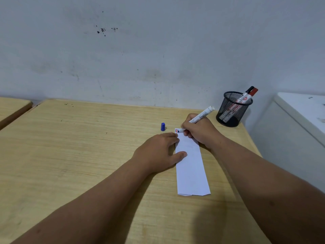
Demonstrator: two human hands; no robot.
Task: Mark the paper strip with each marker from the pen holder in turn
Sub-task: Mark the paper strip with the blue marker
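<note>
A white paper strip [190,169] lies lengthwise on the wooden desk [79,147]. My left hand [158,153] presses flat on its left edge, thumb on the paper. My right hand [200,131] grips an uncapped white marker [201,115] with its tip on the strip's far end, where short red and blue marks [177,130] show. The marker's blue cap [163,126] stands on the desk just left of the strip. A black mesh pen holder [233,110] at the far right corner holds a black-capped and a red-capped marker [250,92].
A grey stained wall runs behind the desk. A white cabinet [299,124] stands right of the desk, close to the pen holder. A second wooden desk [12,110] sits at the far left across a narrow gap.
</note>
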